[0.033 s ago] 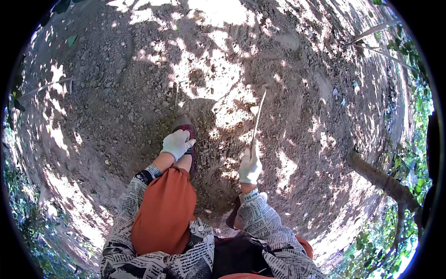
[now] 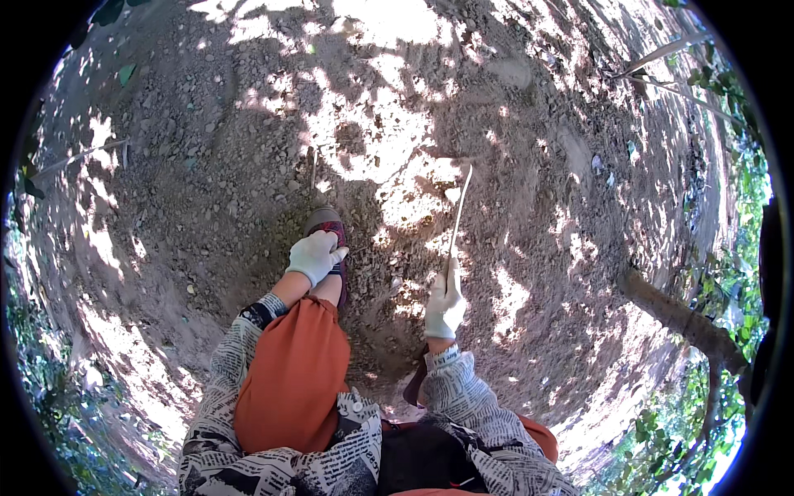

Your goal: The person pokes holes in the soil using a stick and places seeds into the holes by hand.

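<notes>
My right hand (image 2: 446,307), in a white glove, is closed around the near end of a long, thin, pale stick (image 2: 460,211). The stick slants slightly right and away from me over the soil. A low brownish edge shows beside its far tip, too unclear to name. My left hand (image 2: 314,258), also gloved in white, lies against my ankle just behind my maroon shoe (image 2: 324,219). Its fingers are curled, with the thumb on the right; whatever is inside them is hidden.
Dry, crumbly soil (image 2: 207,165) with small stones and bright sun patches surrounds me. A thick bare branch (image 2: 678,318) reaches in at the right, near green leaves (image 2: 653,438). Thin poles (image 2: 662,56) stand at the far right. Another thin stick (image 2: 78,155) lies at the left.
My right hand and the stick have shifted slightly toward me. My left hand stays where it was.
</notes>
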A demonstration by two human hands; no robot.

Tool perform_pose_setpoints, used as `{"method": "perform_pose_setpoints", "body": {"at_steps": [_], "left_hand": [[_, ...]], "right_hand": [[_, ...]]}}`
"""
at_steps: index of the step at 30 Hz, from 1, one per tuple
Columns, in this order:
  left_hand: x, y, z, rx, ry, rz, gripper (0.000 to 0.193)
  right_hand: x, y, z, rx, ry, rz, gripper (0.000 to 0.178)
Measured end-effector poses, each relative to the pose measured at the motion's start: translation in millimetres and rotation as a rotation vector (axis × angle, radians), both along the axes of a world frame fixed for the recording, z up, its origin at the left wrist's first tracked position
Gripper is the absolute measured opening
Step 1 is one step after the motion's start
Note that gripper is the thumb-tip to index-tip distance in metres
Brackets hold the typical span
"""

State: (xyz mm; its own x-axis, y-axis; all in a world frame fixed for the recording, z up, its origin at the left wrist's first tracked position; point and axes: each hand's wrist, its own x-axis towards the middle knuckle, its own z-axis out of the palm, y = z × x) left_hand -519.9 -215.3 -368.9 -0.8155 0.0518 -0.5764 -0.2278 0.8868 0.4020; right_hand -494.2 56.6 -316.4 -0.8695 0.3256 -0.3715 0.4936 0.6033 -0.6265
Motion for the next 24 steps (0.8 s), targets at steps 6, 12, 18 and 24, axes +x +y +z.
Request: {"method": "perform_pose_setpoints", "body": {"at_steps": [6,12,18,24], "left_hand": [[-3.2,-0.9,0.9,0.024,-0.031,0.004,0.039],[-3.2,0.7,-2.3,0.035,0.045,0.005,0.039],[2.3,-3.9,-0.8,0.035,0.037,-0.007,0.040],[-6.3,2.1,7.1,0.036,-0.007,-0.021,0.039]], "right_hand": [[60.0,-7.7,-7.4,0.187,0.263,0.184,0.043],[-6.9,-2.5,-15.6,0.115,0.185,0.146,0.047],[-47.1,-32.6,-12.6,0.003,0.160,0.164,0.047],[-103.7,-75.5,-47.5,0.089,0.178,0.479,0.047]]}}
